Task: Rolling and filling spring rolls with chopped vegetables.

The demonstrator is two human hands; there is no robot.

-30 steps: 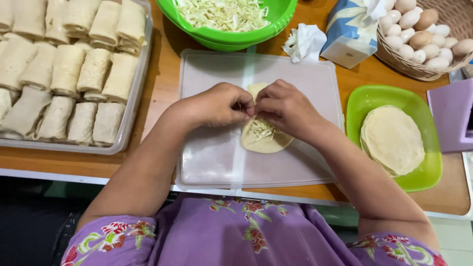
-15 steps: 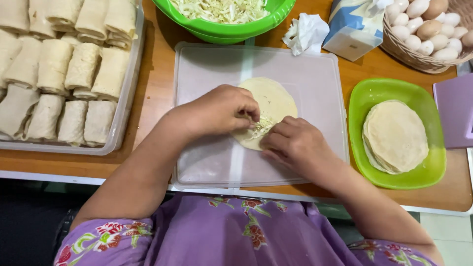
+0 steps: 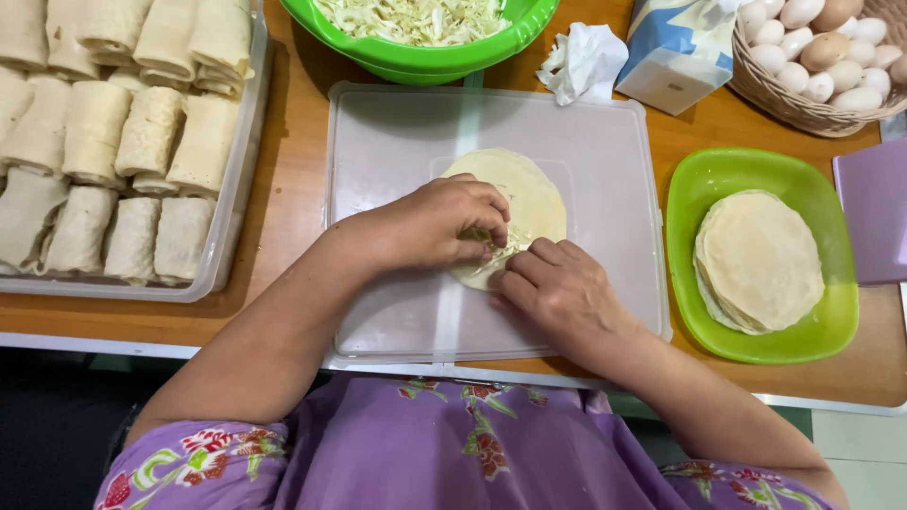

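Observation:
A round pale wrapper (image 3: 524, 194) lies flat on a clear plastic board (image 3: 397, 142) in front of me. Shredded filling (image 3: 493, 241) sits on its near edge. My left hand (image 3: 430, 222) rests on the wrapper's left side, its fingertips pressing into the filling. From the right, my right hand (image 3: 562, 293) has its fingers curled on the wrapper's near edge beside the filling. Both hands touch the wrapper; its near part is hidden under them.
A clear tray (image 3: 231, 246) of several rolled wraps stands left. A green bowl (image 3: 425, 57) of shredded cabbage sits behind the board. At right, a green dish (image 3: 699, 179) holds stacked wrappers (image 3: 756, 260). A tissue (image 3: 584, 59), a carton (image 3: 680, 52), an egg basket (image 3: 812, 94) stand behind.
The wrapper, bunched under both hands a second ago, now lies spread flat. My right hand has dropped to its near edge, and the left hand stays on the filling.

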